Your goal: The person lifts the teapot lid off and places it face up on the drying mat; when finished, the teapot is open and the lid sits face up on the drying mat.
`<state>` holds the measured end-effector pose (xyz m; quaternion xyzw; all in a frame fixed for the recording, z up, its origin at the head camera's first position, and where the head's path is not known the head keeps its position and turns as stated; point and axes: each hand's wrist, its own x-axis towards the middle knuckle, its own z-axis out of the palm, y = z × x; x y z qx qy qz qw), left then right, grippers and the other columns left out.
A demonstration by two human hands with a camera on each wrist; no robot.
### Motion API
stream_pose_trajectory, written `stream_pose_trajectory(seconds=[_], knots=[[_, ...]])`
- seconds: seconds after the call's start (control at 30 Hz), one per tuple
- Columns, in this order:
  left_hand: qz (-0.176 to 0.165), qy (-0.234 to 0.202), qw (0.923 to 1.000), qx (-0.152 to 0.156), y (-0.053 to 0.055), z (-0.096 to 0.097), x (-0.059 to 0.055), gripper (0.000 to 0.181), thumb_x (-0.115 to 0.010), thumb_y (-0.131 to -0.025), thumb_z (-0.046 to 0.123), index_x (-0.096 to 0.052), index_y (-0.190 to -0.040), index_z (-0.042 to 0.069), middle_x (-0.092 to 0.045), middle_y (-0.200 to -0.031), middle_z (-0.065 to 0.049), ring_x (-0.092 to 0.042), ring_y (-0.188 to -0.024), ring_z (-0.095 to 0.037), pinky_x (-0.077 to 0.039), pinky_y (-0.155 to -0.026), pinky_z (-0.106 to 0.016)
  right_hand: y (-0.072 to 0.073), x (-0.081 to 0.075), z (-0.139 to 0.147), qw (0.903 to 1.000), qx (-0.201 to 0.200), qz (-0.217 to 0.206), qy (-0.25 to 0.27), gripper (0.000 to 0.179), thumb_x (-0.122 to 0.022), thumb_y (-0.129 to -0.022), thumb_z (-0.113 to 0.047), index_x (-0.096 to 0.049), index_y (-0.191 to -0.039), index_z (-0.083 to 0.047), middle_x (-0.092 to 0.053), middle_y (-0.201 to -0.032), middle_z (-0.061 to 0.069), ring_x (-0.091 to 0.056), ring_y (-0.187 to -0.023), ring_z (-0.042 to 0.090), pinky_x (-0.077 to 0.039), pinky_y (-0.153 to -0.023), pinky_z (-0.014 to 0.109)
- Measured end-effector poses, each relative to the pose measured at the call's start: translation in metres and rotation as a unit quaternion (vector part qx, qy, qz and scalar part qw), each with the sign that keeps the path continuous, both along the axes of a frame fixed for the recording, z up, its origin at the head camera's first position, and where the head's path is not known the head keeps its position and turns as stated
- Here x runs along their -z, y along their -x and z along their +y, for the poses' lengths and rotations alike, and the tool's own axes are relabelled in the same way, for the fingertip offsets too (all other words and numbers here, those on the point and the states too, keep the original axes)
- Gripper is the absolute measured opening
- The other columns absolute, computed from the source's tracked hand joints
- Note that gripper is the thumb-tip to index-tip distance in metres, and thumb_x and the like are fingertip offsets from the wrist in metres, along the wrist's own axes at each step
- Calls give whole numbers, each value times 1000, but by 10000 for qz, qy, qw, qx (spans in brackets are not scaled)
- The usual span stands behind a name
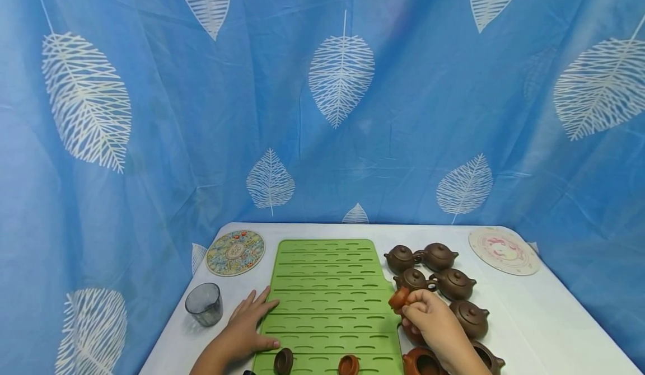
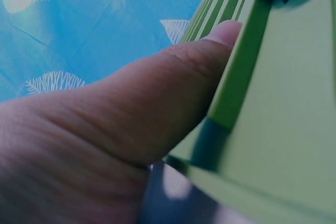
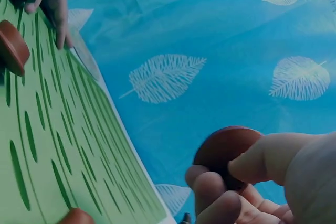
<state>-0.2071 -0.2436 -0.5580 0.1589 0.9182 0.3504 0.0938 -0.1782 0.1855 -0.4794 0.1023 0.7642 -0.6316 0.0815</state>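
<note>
My right hand (image 1: 434,323) pinches a reddish-brown teapot lid (image 1: 398,298) between thumb and fingers, near the right edge of the green slatted board (image 1: 327,294). In the right wrist view the lid (image 3: 223,148) is tilted, its underside partly covered by fingers. Below this hand are a partly hidden reddish teapot (image 1: 412,336) and a lidless reddish teapot (image 1: 411,359). With fingers spread, my left hand (image 1: 244,326) rests at the board's left edge, thumb on its rim in the left wrist view. A dark brown lid (image 1: 284,360) and another reddish lid (image 1: 348,365) lie on the board's near end.
Several dark brown teapots (image 1: 454,284) stand in rows right of the board; a near one (image 1: 494,362) is lidless. A grey glass (image 1: 204,305) and patterned round mat (image 1: 235,253) sit at left, a pale round mat (image 1: 505,251) at back right. A blue curtain (image 1: 403,140) hangs behind.
</note>
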Motion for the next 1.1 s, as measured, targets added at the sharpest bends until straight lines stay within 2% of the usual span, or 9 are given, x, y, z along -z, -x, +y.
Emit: stream_pose_trajectory(seconds=[0.13,0.27,0.37,0.67,0.8,1.1], knots=[[26,-29,10000,30,-1,0,-1,97,-89,-72,60,-56,-153,18,-23,-173,-16,-7,-156,-58,-4,-118,-81,1,4,0,9982,-66,11,596,23,-61,-99,-7,-54,-119,2,-66,-83,8,-57,-72,18,-50,-61,27],[51,-29,10000,9,-2,0,-2,97,-90,-72,59,-56,-153,17,-24,-173,-17,-9,-155,-59,-5,-117,-81,1,8,2,9909,-506,-90,1242,29,-64,-102,-14,-52,-125,0,-65,-86,2,-58,-75,11,-51,-65,22],[23,6,10000,-18,-1,1,-4,97,-90,-72,59,-56,-153,16,-24,-173,-16,-9,-156,-58,-5,-118,-81,1,9,2,9849,-793,-160,1532,31,-65,-103,-17,-51,-127,-2,-64,-90,-1,-59,-77,8,-51,-66,20],[-17,26,10000,-79,-1,2,-6,96,-91,-71,56,-57,-152,16,-26,-172,-17,-10,-155,-58,-5,-119,-79,4,4,-12,9690,-1343,-193,2064,33,-65,-104,-18,-48,-129,-3,-62,-102,0,-56,-73,4,-49,-63,16],[-31,181,9998,-67,0,2,-7,96,-92,-71,53,-57,-152,15,-25,-173,-17,-10,-156,-57,-7,-119,-79,7,1,-20,9600,-1612,-273,2275,30,-63,-104,-16,-47,-128,-6,-63,-103,1,-57,-73,4,-49,-63,17],[-121,193,9997,-11,1,2,-6,96,-93,-73,49,-55,-153,13,-23,-173,-17,-8,-156,-58,-6,-119,-80,14,-5,-49,9464,-2078,-498,2421,35,-65,-105,-20,-48,-131,-5,-65,-106,5,-54,-72,5,-47,-61,18]])
